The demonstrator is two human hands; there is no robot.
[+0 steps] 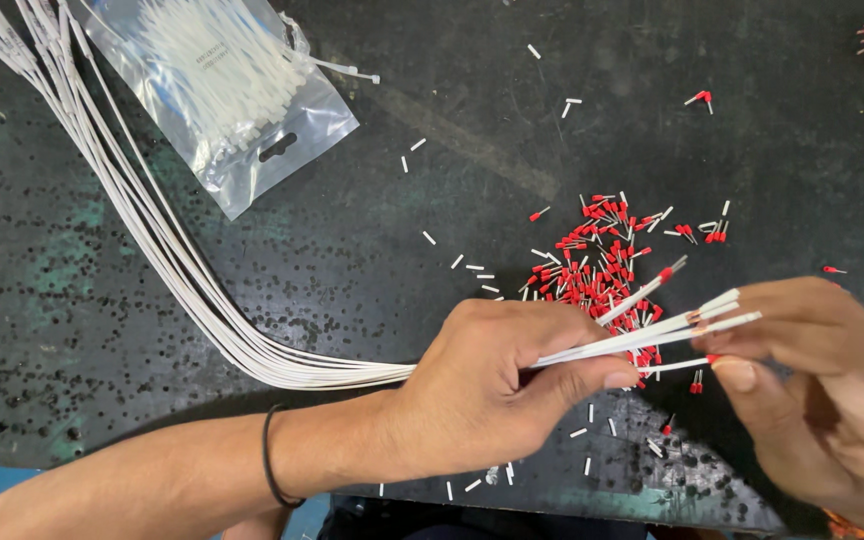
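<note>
The left hand [492, 385] is bare, and so is the forearm behind it; no sleeve shows. A thin black band [272, 468] circles the left wrist like a slim cord. The right hand [822, 385] is bare too, its nails cut short and unpainted. At the right wrist, by the lower edge of the view, a strip of orange cord [852, 527] shows, mostly cut off. No rings or gloves on either hand.

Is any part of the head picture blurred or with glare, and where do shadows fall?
Head view: sharp on the left hand, white wires and red ferrules; right hand slightly soft; glare on the clear bag; a soft shadow below the left forearm on the dark table.
</note>
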